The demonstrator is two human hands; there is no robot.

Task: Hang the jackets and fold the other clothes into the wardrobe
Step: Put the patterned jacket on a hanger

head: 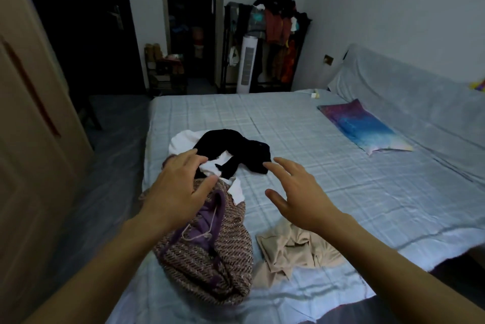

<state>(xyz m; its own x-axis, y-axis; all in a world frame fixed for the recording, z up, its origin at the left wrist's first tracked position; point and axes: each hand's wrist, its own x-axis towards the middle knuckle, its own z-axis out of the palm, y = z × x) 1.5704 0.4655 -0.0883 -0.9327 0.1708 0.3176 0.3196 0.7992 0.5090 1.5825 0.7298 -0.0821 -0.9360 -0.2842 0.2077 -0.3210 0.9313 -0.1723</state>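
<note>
Several clothes lie in a loose pile on the near left part of the bed [301,124]. A black garment [236,149] is crumpled on top of a white one [183,140]. Closer to me sits a brown tweed jacket with purple lining [210,266]. A beige garment [294,247] is bunched to its right. My left hand [178,189] hovers over the jacket's far end with fingers spread, holding nothing. My right hand [296,192] is stretched out above the sheet, fingertips close to the black garment, also holding nothing.
A wardrobe door [34,119] stands at the left edge. A colourful pillow [364,126] lies at the bed's right, by a covered headboard [409,92]. Beyond the bed stand a loaded clothes rack [275,34], a white tower fan [248,63] and a shoe shelf [165,69].
</note>
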